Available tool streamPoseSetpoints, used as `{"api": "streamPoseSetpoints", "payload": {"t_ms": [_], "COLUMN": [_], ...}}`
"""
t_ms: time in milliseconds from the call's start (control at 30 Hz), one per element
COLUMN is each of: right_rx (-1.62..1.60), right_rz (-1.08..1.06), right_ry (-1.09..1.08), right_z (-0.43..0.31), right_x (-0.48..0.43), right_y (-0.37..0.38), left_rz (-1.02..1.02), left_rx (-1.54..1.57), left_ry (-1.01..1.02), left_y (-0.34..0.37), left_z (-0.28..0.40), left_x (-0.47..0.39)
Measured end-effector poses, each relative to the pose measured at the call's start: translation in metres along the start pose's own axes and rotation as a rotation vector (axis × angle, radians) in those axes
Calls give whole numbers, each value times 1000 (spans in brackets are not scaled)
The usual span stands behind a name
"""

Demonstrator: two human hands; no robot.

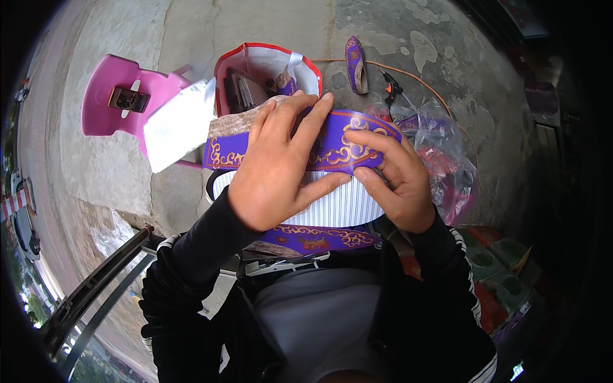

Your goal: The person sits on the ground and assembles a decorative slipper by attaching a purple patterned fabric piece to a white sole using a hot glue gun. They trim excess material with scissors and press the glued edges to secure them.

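In front of me is a paper or card shoe form with a striped white insole (340,203). A purple panel with gold scrollwork (330,136) stands along its far side, and a second purple panel (316,239) lies along the near side. My left hand (270,163) spreads over the far panel, its fingers reaching the top edge and its thumb over the insole. With thumb and fingers, my right hand (400,177) holds the rounded right end of the same panel. The fingers hide part of the pattern.
Beyond stand a red-rimmed bag (268,46) holding paper pieces and a pink plastic chair (107,76) with white sheets (175,129). A purple shoe (354,64), a hot glue gun (392,88) and an orange cord (426,81) lie on the concrete. Clear plastic bags (445,158) sit right.
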State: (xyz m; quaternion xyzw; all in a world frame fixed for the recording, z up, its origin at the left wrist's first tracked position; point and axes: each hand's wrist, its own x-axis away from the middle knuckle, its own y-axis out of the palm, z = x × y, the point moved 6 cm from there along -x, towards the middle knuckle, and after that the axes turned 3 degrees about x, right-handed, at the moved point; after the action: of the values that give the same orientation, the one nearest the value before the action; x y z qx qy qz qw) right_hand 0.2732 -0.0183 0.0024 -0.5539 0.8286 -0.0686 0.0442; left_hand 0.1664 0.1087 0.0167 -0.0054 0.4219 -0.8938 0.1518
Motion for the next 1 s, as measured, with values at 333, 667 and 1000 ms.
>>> {"api": "streamPoseSetpoints", "payload": {"t_ms": [333, 667, 1000], "right_rx": [98, 472, 186], "right_rz": [-39, 111, -119], "right_ry": [59, -234, -24], "right_z": [-16, -31, -37], "right_x": [-2, 0, 3], "right_y": [-17, -21, -44], "left_rz": [-91, -118, -93], "left_rx": [140, 132, 162], "left_ry": [89, 126, 186], "left_y": [12, 17, 5], "left_z": [0, 9, 14], "left_x": [-7, -2, 1]}}
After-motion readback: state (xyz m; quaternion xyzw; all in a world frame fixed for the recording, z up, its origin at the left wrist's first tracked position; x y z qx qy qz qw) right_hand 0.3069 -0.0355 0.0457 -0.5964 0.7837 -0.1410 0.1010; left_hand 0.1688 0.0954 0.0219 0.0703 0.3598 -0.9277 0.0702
